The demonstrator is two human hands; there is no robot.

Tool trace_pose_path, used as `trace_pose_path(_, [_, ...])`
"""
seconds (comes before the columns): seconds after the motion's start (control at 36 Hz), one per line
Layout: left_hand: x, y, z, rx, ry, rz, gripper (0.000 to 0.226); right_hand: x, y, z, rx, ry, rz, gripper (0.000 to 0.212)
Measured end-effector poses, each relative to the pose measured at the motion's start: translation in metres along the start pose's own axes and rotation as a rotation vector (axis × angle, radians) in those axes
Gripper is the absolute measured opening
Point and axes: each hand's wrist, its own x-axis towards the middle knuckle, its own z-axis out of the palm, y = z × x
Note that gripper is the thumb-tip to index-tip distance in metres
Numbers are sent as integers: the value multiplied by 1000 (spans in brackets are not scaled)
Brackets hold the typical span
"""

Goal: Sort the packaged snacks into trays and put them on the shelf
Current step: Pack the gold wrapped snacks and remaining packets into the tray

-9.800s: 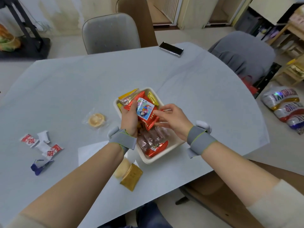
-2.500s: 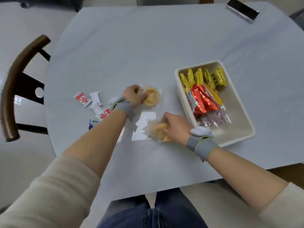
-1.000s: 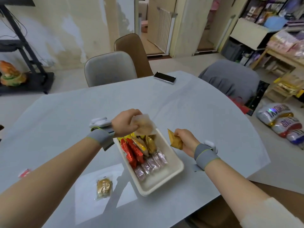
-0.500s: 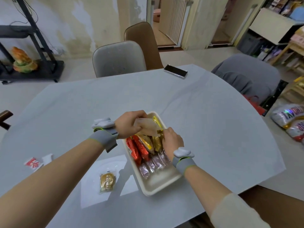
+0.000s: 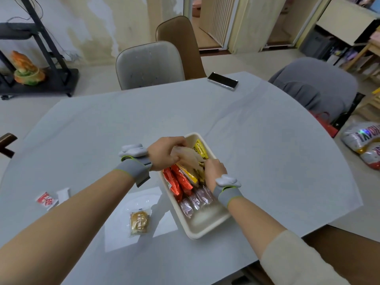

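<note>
Both hands meet over the far half of the cream tray (image 5: 197,233) — the left hand (image 5: 164,155) pinches a pale clear-wrapped snack (image 5: 188,156) just above the upright packets, lying toward the right hand (image 5: 213,171), whose fingers curl down among them — what they grip is hidden.

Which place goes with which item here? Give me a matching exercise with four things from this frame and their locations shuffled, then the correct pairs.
Things:
1. clear-wrapped round pastry
2. gold-wrapped cake in clear plastic
3. black rectangular phone
4. shiny red snack packets

Places:
A. far edge of the pale table
B. held by the left hand over the tray
C. inside the cream rectangular tray
D. on the table, left of the tray

Pairs: 1-B, 2-D, 3-A, 4-C
</note>
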Motion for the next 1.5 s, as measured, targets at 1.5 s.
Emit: trace_pose_path(1.5, [-73,59,134,301,-137,-221,36,-53,63,-33,175,-542,-519,28])
